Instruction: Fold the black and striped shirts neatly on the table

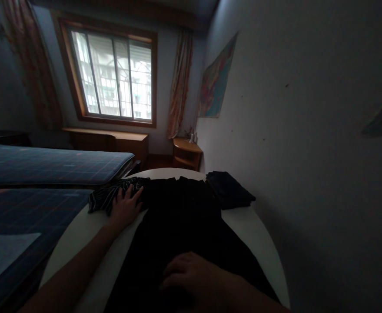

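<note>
A black garment (184, 226) lies spread over a round white table (262, 243), widening toward me; its exact kind is lost in the dim light. With fingers spread, my left hand (127, 207) rests flat on a dark striped cloth (103, 198) at the table's far left, beside the garment's upper edge. Low over the nearer part of the black garment is my right hand (194, 278), fingers loosely bent and apart from the thumb, with no cloth visibly gripped. Whether its palm touches the fabric is hidden. Folded dark clothes (231, 190) form a stack at the far right.
A bed with a blue plaid mattress (54, 165) stands along the left, with a pale sheet (8, 256) on its near part. The white wall (308, 182) runs close on the right. A wooden corner shelf (187, 145) and a low desk (130, 137) stand beyond the table.
</note>
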Demonstrator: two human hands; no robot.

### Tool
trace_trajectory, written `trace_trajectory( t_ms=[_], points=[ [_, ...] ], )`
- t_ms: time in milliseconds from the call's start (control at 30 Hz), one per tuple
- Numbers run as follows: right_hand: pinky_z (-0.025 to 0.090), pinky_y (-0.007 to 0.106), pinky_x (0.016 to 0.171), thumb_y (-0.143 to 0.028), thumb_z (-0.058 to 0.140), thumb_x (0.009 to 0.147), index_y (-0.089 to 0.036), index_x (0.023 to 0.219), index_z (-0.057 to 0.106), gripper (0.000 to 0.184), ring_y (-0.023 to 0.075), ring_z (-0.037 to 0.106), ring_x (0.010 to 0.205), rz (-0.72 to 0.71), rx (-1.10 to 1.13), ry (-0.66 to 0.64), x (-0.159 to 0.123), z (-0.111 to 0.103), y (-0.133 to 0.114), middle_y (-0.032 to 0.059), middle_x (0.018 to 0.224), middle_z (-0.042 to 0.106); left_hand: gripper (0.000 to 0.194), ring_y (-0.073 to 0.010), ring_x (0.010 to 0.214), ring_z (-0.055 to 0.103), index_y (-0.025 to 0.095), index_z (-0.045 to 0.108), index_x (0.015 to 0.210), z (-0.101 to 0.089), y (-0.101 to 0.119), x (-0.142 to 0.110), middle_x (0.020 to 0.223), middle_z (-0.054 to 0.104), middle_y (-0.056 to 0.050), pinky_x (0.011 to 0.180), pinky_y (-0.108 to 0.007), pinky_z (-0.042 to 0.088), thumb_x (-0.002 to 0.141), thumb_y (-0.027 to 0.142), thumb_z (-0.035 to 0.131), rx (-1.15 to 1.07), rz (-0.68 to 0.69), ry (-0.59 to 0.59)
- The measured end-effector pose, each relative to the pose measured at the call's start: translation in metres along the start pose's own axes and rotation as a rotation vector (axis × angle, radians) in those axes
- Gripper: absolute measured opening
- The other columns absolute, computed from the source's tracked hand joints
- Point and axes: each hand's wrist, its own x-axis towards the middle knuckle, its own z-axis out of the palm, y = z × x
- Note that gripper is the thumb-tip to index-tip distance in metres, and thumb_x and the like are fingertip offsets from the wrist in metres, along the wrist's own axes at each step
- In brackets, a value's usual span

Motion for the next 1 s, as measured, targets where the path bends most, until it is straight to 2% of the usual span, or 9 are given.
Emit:
trace_trajectory(
  t_ms=[100, 233, 400, 533, 600, 700, 800, 900, 1000],
  points=[
    [0.011, 0.06, 0.118, -0.051, 0.074, 0.078, -0.035, 0.151, 0.035, 0.084, 0.0366, 0.014, 0.149, 0.093, 0.018, 0.029, 0.0, -0.01, 0.01, 0.0075, 0.162, 0.025, 0.06, -0.0428, 0.128, 0.044, 0.036, 0.037, 0.15, 0.005, -0.016, 0.014, 0.147, 0.048, -0.013, 0.097, -0.057, 0.039, 0.092, 0.032, 0.05, 0.038, -0.02, -0.159],
    [0.003, 0.069, 0.115, -0.06, 0.07, 0.078, -0.039, 0.154, 0.025, 0.091, 0.0415, -0.002, 0.149, 0.136, 0.042, -0.055, 0.001, 0.001, 0.027, 0.0074, 0.165, 0.01, 0.058, -0.0412, 0.114, 0.053, 0.033, 0.045, 0.146, 0.014, -0.024, 0.03, 0.128, 0.061, -0.017, 0.089, -0.055, 0.043, 0.089, 0.03, 0.05, 0.049, -0.09, -0.171],
    [0.008, 0.073, 0.112, -0.057, 0.063, 0.087, -0.045, 0.153, 0.021, 0.079, 0.0415, 0.004, 0.149, 0.063, -0.052, -0.007, -0.002, 0.02, 0.035, 0.0051, 0.165, 0.008, 0.056, -0.0421, 0.112, 0.056, 0.021, 0.048, 0.145, 0.033, -0.019, 0.058, 0.122, 0.062, -0.024, 0.085, -0.052, 0.045, 0.089, 0.031, 0.045, -0.005, -0.172, -0.14],
    [0.018, 0.074, 0.11, -0.05, 0.047, 0.099, -0.048, 0.152, 0.019, 0.061, 0.0397, 0.01, 0.148, 0.01, -0.147, 0.032, -0.007, 0.036, 0.042, 0.0033, 0.164, 0.013, 0.054, -0.0365, 0.118, 0.057, 0.012, 0.051, 0.14, 0.043, -0.011, 0.083, 0.126, 0.062, -0.022, 0.095, -0.05, 0.043, 0.091, 0.034, 0.043, -0.094, -0.106, -0.123],
    [0.022, 0.072, 0.111, -0.048, 0.046, 0.1, -0.048, 0.152, 0.019, 0.059, 0.0385, 0.014, 0.148, -0.005, -0.186, 0.05, -0.007, 0.041, 0.045, 0.0023, 0.164, 0.016, 0.046, -0.0314, 0.123, 0.055, 0.013, 0.058, 0.132, 0.043, -0.006, 0.088, 0.128, 0.063, -0.018, 0.1, -0.045, 0.042, 0.093, 0.03, 0.04, -0.139, -0.047, -0.104],
    [0.023, 0.069, 0.112, -0.048, 0.046, 0.1, -0.049, 0.152, 0.02, 0.058, 0.0364, 0.015, 0.149, -0.004, -0.199, 0.069, -0.007, 0.044, 0.047, 0.001, 0.163, 0.019, 0.038, -0.0274, 0.132, 0.047, 0.016, 0.066, 0.12, 0.039, 0.003, 0.084, 0.129, 0.063, -0.013, 0.108, -0.042, 0.036, 0.094, 0.026, 0.04, -0.18, 0.026, -0.054],
    [0.021, 0.069, 0.112, -0.05, 0.047, 0.099, -0.049, 0.151, 0.022, 0.058, 0.036, 0.016, 0.149, 0.0, -0.172, 0.076, -0.005, 0.042, 0.047, 0.0009, 0.163, 0.02, 0.03, -0.0309, 0.134, 0.042, 0.016, 0.071, 0.104, 0.034, 0.011, 0.069, 0.131, 0.06, -0.016, 0.112, -0.044, 0.032, 0.09, 0.029, 0.047, -0.193, 0.035, 0.001],
    [0.02, 0.068, 0.113, -0.049, 0.053, 0.096, -0.047, 0.151, 0.027, 0.061, 0.0358, 0.016, 0.149, 0.001, -0.15, 0.067, -0.005, 0.041, 0.045, 0.0016, 0.163, 0.021, 0.025, -0.0348, 0.122, 0.051, 0.016, 0.071, 0.092, 0.029, 0.017, 0.055, 0.121, 0.062, -0.017, 0.101, -0.048, 0.042, 0.087, 0.027, 0.049, -0.22, 0.021, 0.024],
    [0.016, 0.067, 0.115, -0.044, 0.058, 0.094, -0.045, 0.15, 0.03, 0.063, 0.0348, 0.016, 0.149, 0.008, -0.119, 0.062, -0.005, 0.039, 0.044, 0.0012, 0.162, 0.024, 0.03, -0.0324, 0.103, 0.061, 0.016, 0.067, 0.091, 0.023, 0.027, 0.051, 0.099, 0.067, -0.016, 0.091, -0.047, 0.048, 0.093, 0.023, 0.039, -0.294, 0.037, 0.023]
  ],
)
